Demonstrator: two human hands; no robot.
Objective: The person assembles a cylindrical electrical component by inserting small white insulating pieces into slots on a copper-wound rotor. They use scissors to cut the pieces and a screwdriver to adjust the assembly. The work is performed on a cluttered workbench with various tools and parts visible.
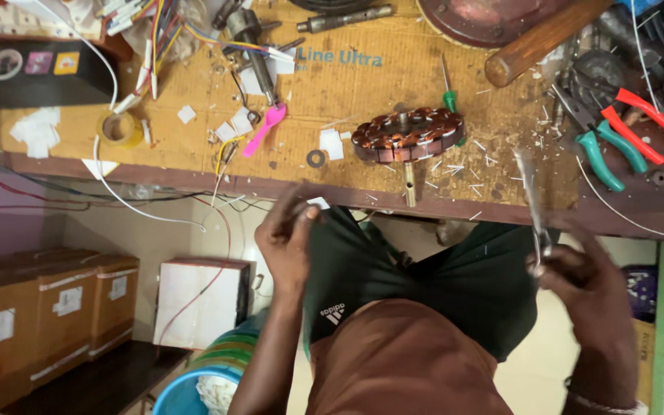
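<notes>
Left hand: the left hand [287, 240] sits below the near edge of the table [347, 92], fingers pressed together in a pinch on a small white scrap [318, 203] over the dark green shorts [424, 277].
Right hand: the right hand [589, 280] is closed around the handles of a thin metal tool [532, 200], blurred, its tip reaching up over the near edge of the table toward the right.
Stator: a round copper-wound stator [407, 134] lies flat near the near edge, about mid-table, a short shaft [410, 184] hanging over the edge just below it.
Near the stator: a green-handled screwdriver [448, 96] just behind it, a white scrap of paper [331, 144] and a dark washer [316, 158] to its left.
Right end: green-handled pliers [605, 154] and red-handled pliers [639, 123] lie side by side; a wooden handle [539, 42] rests at the far edge.
Left part: a pink plastic piece [264, 129], a roll of tape [121, 128], loose coloured wires [147, 38].
Floor: cardboard boxes [48, 307] and a white box [197, 300] stand below the left end.
</notes>
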